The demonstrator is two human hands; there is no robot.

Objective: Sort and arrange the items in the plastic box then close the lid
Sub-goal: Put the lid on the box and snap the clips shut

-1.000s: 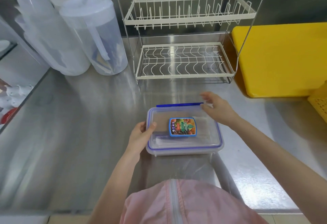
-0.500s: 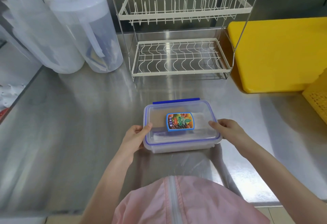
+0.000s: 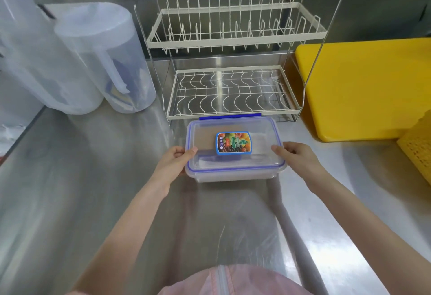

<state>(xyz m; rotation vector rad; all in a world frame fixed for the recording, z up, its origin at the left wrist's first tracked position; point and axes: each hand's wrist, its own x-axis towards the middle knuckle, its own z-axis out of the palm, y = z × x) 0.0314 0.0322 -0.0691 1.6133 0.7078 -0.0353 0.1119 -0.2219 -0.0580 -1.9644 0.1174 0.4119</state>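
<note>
A clear plastic box (image 3: 235,175) with a blue-rimmed lid (image 3: 261,131) sits on the steel counter in front of the dish rack. The lid lies flat on top and carries a colourful fruit label (image 3: 234,143). Pale items show dimly through the lid. A blue clip (image 3: 229,116) sticks up along the far edge. My left hand (image 3: 173,163) grips the box's left end, thumb on the lid. My right hand (image 3: 297,159) grips the right end, thumb on the lid rim.
A white two-tier wire dish rack (image 3: 233,66) stands just behind the box. Two translucent plastic pitchers (image 3: 102,59) stand at the back left. A yellow board (image 3: 366,87) and a yellow basket (image 3: 417,148) lie to the right. The counter edge runs near my body.
My right hand came from the box's far right corner to its right end and now grips it. The box sits closer to the dish rack. My left hand stays on the left end.
</note>
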